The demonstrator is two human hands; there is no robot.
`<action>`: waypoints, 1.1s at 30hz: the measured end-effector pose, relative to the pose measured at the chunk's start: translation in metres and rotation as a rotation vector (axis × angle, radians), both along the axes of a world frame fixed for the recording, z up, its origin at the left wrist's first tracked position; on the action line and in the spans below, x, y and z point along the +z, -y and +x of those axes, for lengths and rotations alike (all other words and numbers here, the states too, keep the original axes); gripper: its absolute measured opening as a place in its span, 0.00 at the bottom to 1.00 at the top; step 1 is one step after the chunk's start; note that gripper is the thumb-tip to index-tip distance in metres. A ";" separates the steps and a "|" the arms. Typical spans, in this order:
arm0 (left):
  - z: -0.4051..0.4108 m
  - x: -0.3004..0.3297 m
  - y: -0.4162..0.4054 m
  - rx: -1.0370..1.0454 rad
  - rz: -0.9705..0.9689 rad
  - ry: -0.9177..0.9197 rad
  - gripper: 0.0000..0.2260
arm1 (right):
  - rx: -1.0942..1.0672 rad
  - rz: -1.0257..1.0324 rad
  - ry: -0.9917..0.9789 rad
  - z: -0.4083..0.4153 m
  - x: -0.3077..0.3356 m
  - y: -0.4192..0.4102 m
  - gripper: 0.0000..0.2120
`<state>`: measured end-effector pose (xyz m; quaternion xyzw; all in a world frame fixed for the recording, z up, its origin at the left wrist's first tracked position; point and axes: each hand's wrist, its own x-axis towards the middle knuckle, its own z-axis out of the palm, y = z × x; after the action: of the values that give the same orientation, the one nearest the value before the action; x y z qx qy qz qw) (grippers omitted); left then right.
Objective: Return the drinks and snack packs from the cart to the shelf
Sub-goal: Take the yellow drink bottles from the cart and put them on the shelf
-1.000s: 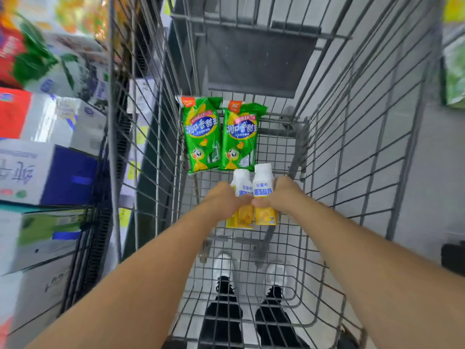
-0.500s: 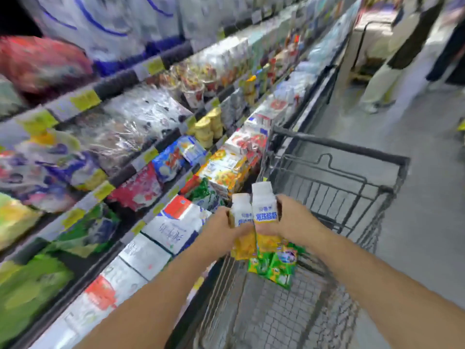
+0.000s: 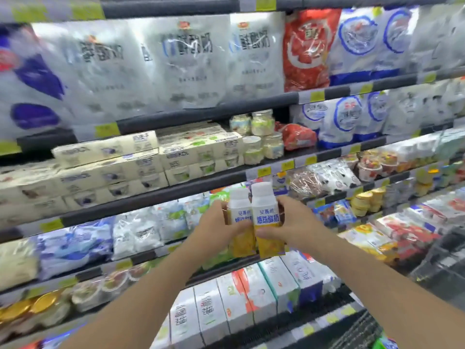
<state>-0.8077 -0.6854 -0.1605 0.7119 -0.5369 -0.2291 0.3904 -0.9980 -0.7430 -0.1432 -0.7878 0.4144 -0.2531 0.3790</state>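
Supermarket shelving (image 3: 206, 177) stocked with dairy packs fills the background. Two upright yellow-and-white drink bottles, touching side by side, are raised before it: the left hand (image 3: 216, 229) grips the left bottle (image 3: 240, 222), the right hand (image 3: 289, 226) grips the right bottle (image 3: 266, 220). Cart wire (image 3: 362, 331) shows at lower right.

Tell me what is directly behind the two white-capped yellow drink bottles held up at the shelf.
Behind the two white-capped yellow drink bottles, gripped by the left hand and right hand, show a dark shelf edge and blurred green-and-white packs. The spot straight behind them is covered.
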 end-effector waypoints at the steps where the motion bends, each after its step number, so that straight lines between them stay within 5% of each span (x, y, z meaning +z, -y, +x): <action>1: 0.024 0.004 -0.021 0.046 -0.013 -0.002 0.18 | 0.053 -0.027 -0.004 0.026 0.007 -0.013 0.23; 20: 0.408 0.040 -0.436 0.726 -0.060 -0.005 0.23 | 0.636 -0.090 0.056 0.485 0.032 -0.315 0.24; 33: 0.531 0.044 -0.496 0.931 -0.055 -0.013 0.20 | 0.765 -0.039 0.087 0.655 0.026 -0.350 0.21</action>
<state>-0.2764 -0.1891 -0.1163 0.8652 -0.1639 -0.0197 0.4736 -0.3432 -0.3931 -0.1174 -0.8810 0.0691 -0.1343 0.4484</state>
